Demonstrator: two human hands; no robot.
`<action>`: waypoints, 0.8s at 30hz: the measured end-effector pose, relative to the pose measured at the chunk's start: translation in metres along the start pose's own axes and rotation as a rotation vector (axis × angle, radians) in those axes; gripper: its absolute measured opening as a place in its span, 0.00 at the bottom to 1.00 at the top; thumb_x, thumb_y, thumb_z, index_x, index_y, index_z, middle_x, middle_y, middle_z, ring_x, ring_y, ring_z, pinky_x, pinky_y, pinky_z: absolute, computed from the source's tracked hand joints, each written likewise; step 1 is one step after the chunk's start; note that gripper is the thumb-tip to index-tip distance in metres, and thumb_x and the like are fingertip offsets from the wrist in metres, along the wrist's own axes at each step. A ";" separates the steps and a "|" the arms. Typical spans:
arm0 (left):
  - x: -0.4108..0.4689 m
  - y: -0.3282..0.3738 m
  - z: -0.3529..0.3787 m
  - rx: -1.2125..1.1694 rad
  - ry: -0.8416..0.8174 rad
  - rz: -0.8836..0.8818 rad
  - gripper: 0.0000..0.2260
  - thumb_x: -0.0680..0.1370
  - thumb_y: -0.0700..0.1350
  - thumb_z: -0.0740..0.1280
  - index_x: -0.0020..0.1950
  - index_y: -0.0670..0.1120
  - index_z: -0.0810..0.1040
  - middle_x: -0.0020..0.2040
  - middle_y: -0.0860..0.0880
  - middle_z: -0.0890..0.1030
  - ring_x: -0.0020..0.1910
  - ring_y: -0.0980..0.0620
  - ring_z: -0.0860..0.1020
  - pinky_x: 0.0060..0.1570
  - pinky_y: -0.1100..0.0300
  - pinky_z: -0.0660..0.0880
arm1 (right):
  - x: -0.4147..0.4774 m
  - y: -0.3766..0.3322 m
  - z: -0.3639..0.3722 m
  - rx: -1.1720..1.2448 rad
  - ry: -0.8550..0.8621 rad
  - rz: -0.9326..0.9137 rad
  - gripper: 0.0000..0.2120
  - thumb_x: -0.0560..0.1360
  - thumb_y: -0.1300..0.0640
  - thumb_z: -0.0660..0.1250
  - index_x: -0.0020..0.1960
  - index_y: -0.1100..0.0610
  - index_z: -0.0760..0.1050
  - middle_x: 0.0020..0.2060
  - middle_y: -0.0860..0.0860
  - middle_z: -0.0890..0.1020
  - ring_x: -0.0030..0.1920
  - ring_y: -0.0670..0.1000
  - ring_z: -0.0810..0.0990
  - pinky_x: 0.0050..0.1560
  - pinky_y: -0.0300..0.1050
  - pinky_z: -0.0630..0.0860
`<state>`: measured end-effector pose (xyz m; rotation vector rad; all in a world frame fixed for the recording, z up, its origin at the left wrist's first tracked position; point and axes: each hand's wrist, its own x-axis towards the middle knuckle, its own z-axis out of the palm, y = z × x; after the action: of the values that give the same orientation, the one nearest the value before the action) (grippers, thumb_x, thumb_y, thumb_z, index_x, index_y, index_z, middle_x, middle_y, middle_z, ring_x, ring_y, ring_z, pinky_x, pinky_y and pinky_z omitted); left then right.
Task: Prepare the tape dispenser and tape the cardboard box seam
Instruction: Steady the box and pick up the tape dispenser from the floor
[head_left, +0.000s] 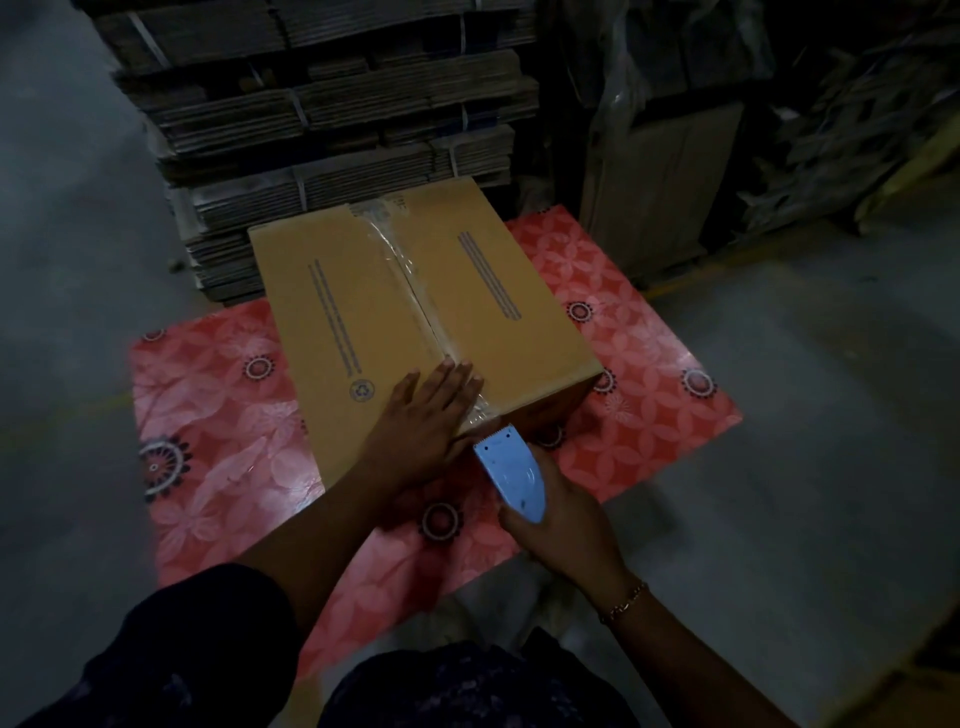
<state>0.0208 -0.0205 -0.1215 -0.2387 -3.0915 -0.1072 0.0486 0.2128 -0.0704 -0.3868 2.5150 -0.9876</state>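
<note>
A closed brown cardboard box lies on a red flowered mat. Clear tape runs along its centre seam from the far edge to the near edge. My left hand lies flat, fingers apart, on the box's near edge, pressing on the tape end. Just off that edge my right hand grips a light blue tape dispenser. Its toothed blade touches the tape where it folds over the near side of the box.
Tall stacks of strapped flat cardboard stand right behind the box. Dark cartons and bags fill the back right. Grey concrete floor surrounds the mat. My dark-clothed knees are at the bottom.
</note>
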 end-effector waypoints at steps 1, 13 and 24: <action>0.000 0.000 0.001 0.007 0.001 -0.002 0.33 0.81 0.66 0.45 0.81 0.49 0.57 0.82 0.46 0.58 0.81 0.47 0.55 0.74 0.39 0.56 | -0.001 -0.002 -0.003 -0.011 0.004 -0.005 0.37 0.69 0.43 0.70 0.74 0.37 0.59 0.59 0.45 0.83 0.54 0.50 0.83 0.50 0.48 0.81; 0.010 -0.010 -0.011 -0.231 -0.132 -0.026 0.38 0.74 0.68 0.46 0.81 0.54 0.53 0.83 0.51 0.51 0.81 0.53 0.49 0.74 0.44 0.48 | -0.008 -0.006 -0.024 -0.128 -0.093 0.074 0.31 0.71 0.40 0.71 0.71 0.44 0.67 0.56 0.49 0.85 0.51 0.51 0.83 0.43 0.44 0.76; 0.013 0.026 0.009 0.010 0.118 -0.138 0.30 0.81 0.65 0.52 0.69 0.43 0.74 0.73 0.41 0.74 0.72 0.40 0.71 0.67 0.35 0.64 | 0.044 -0.034 -0.030 -0.259 -0.265 0.129 0.24 0.70 0.40 0.69 0.64 0.46 0.79 0.63 0.50 0.83 0.62 0.56 0.81 0.59 0.47 0.77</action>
<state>0.0115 0.0073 -0.1281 -0.0170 -2.9876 -0.1060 -0.0005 0.1884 -0.0386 -0.3965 2.3930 -0.5242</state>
